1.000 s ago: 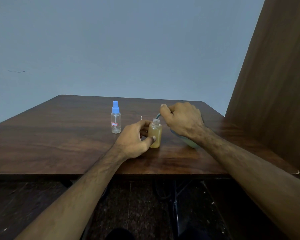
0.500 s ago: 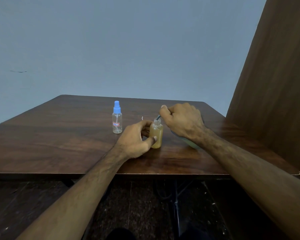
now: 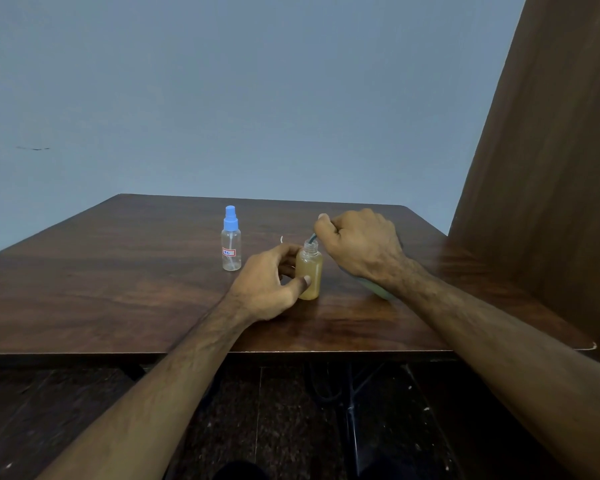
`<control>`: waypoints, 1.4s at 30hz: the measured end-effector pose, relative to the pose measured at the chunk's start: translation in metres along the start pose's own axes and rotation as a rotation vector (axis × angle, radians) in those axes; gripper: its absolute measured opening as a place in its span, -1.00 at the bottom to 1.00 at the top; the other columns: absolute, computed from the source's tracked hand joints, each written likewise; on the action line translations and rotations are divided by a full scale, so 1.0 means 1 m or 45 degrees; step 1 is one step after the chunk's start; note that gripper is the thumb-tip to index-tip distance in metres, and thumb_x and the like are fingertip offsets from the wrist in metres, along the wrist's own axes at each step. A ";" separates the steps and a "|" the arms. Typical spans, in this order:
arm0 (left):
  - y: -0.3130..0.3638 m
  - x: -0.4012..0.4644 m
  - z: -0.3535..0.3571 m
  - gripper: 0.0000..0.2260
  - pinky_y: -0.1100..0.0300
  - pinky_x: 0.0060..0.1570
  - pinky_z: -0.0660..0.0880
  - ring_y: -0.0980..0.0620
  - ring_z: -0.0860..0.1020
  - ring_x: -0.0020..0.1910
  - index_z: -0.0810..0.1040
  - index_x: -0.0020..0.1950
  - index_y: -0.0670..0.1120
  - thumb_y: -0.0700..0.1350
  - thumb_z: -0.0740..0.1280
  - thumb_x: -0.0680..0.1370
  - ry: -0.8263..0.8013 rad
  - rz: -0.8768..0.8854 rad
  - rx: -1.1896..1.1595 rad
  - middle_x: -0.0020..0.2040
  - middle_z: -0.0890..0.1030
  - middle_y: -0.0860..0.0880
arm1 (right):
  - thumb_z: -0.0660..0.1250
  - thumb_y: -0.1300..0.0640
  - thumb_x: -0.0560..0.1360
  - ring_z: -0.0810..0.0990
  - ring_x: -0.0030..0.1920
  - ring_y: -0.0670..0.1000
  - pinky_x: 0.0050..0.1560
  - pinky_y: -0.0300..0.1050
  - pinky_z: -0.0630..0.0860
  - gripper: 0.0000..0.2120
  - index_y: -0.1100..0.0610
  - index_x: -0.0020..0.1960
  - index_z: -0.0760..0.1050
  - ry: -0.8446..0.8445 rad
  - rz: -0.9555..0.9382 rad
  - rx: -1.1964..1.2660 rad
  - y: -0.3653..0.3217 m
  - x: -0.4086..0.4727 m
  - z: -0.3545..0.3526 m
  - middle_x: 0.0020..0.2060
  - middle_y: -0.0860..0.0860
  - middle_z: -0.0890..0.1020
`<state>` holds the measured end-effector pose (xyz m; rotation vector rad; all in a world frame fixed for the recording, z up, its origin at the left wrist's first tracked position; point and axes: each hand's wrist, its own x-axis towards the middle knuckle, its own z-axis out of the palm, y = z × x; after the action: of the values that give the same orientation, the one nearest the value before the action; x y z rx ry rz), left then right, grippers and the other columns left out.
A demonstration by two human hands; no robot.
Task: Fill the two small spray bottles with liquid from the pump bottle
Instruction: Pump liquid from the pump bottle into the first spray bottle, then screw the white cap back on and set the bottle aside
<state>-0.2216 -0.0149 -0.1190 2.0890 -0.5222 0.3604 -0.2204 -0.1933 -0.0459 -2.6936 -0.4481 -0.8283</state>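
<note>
A small uncapped spray bottle (image 3: 309, 273), nearly full of amber liquid, stands upright on the wooden table (image 3: 118, 289). My left hand (image 3: 267, 284) grips its body from the left. My right hand (image 3: 359, 245) is closed over the pump bottle's head, and the bluish nozzle (image 3: 313, 238) points down into the small bottle's mouth. Only a pale green sliver of the pump bottle (image 3: 378, 289) shows under my right wrist. A second small spray bottle (image 3: 231, 242), clear and empty-looking with a blue spray cap, stands to the left, apart from both hands.
A small white piece (image 3: 281, 239) lies on the table behind the filled bottle. A brown wooden panel (image 3: 541, 202) rises along the table's right side. The table's front edge runs just below my forearms, with dark floor beneath.
Both hands and the bottles stay in almost the same places. The liquid level in the held bottle looks unchanged.
</note>
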 end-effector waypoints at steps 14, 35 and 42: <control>0.003 -0.001 -0.001 -0.64 0.23 0.11 0.59 0.23 0.65 0.00 0.56 0.27 0.00 -0.10 0.48 0.48 0.006 0.009 0.026 0.03 0.68 0.14 | -0.09 -0.39 0.54 0.66 -0.26 0.05 0.03 0.08 0.60 -0.20 0.16 -0.38 0.64 -0.051 0.152 0.277 0.021 0.010 -0.005 -0.39 0.01 0.70; 0.008 0.000 0.001 -0.57 0.13 0.13 0.59 0.22 0.65 0.00 0.54 0.30 0.11 0.04 0.44 0.43 0.082 0.051 0.113 0.01 0.69 0.22 | 0.19 -0.39 0.58 0.66 -0.25 -0.05 -0.04 -0.05 0.56 -0.33 0.13 -0.38 0.62 0.392 0.504 0.994 0.070 0.048 0.031 -0.36 0.01 0.70; 0.010 0.000 -0.001 -0.60 0.32 0.02 0.55 0.27 0.60 -0.04 0.56 0.28 0.04 -0.25 0.29 0.48 0.319 -0.116 -0.037 0.02 0.67 0.14 | 0.20 -0.41 0.56 0.68 0.05 -0.04 0.19 -0.03 0.56 -0.47 0.03 0.05 0.65 0.297 0.519 1.028 0.074 0.038 0.021 -0.08 -0.07 0.73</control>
<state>-0.2261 -0.0189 -0.1113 1.9959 -0.2809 0.5490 -0.1530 -0.2453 -0.0537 -1.8262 -0.1193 -0.6412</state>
